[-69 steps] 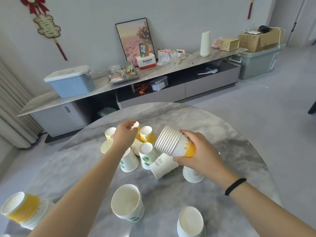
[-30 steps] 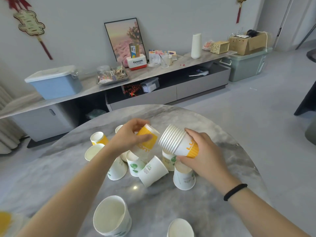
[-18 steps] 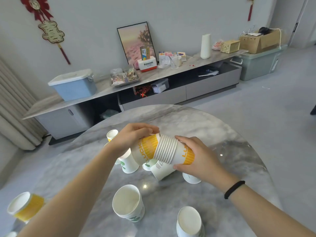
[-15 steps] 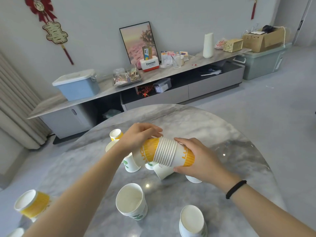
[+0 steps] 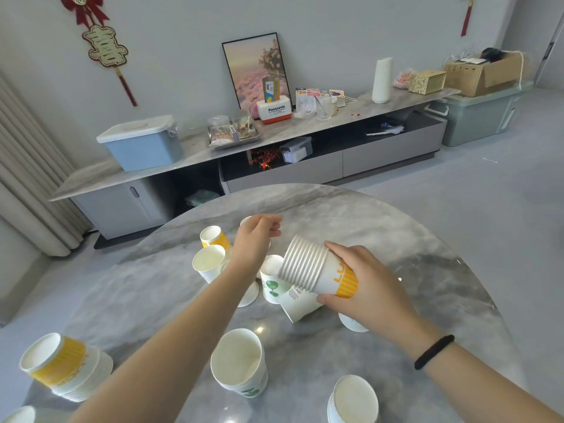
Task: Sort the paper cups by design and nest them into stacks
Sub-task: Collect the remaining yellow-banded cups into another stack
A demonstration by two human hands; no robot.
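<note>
My right hand (image 5: 364, 283) grips a nested stack of yellow-banded cups (image 5: 314, 268), held on its side above the round marble table (image 5: 396, 236), rims pointing left. My left hand (image 5: 256, 239) hovers empty, fingers loosely spread, over the loose cluster. That cluster holds an upright yellow cup (image 5: 212, 236), a white cup (image 5: 210, 262), a green-print cup (image 5: 272, 280) and a tipped green-print cup (image 5: 297, 303). Another cup (image 5: 352, 324) is partly hidden under my right hand.
A second yellow stack (image 5: 61, 366) lies on its side at the table's near left. Two upright green-print cups (image 5: 239, 361) (image 5: 354, 398) stand near me. Beyond the table runs a low cabinet (image 5: 305, 166) with a blue box (image 5: 142, 143).
My left hand picked a yellow cup from the cluster, pushed it into the stack in my right hand, let go and moved back over the cluster.
</note>
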